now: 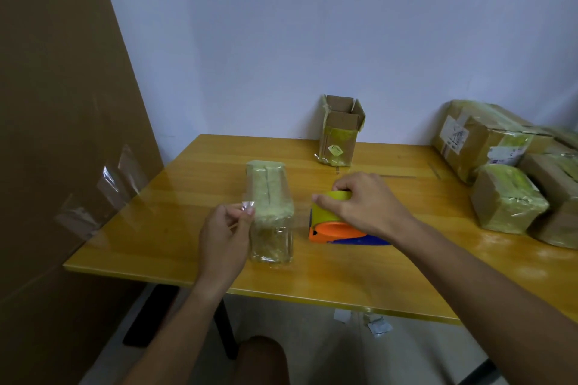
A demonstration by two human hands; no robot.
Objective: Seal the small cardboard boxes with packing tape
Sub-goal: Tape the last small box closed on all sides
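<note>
Left hand: I see my thumb and forefinger pinching the loose end of the clear tape, held up just beside the left edge of the near box.
Right hand: my fingers are curled over the yellow-green tape roll, the thumb pressed on its left side, gripping it from above.
Tape dispenser: orange and blue, sitting on the surface just to the right of the near box, carrying the roll I hold.
Near box: small cardboard box, already heavily wrapped in glossy tape, lying lengthwise on the surface between my two hands; a seam runs along its top.
Open box: stands upright at the far edge of the surface near the wall, its top flaps up, tape around its lower half.
Wrapped boxes: a cluster of taped parcels piled at the right side of the surface, well apart from my hands.
Surface: yellow, glossy wood.
Cardboard sheet: large, leaning at the left, with strips of clear tape stuck on it.
</note>
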